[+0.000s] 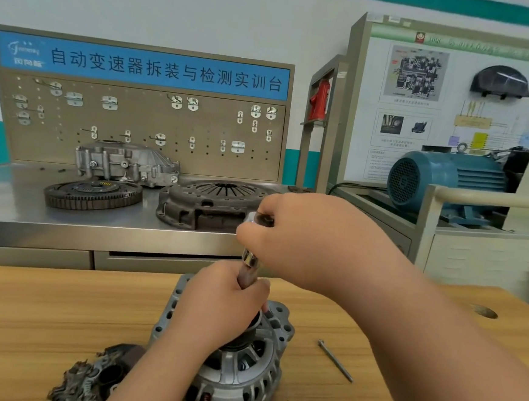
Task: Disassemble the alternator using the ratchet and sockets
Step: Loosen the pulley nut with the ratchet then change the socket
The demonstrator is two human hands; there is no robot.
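The silver alternator (243,372) stands on the wooden table (42,309), pulley end up. My left hand (217,304) curls around the lower part of a socket and extension that stands on the pulley nut. A chrome piece of the tool (250,257) shows between my hands. Above it, my right hand (301,235) grips the ratchet's head (263,220). The pulley and nut are mostly hidden under my left hand.
A removed dark rectifier part (97,377) lies left of the alternator. A long through bolt (336,361) lies to its right. Behind, a steel bench (17,222) carries a flywheel (92,194), a clutch cover (206,202) and a gearbox housing (127,162). A blue motor (442,182) sits at right.
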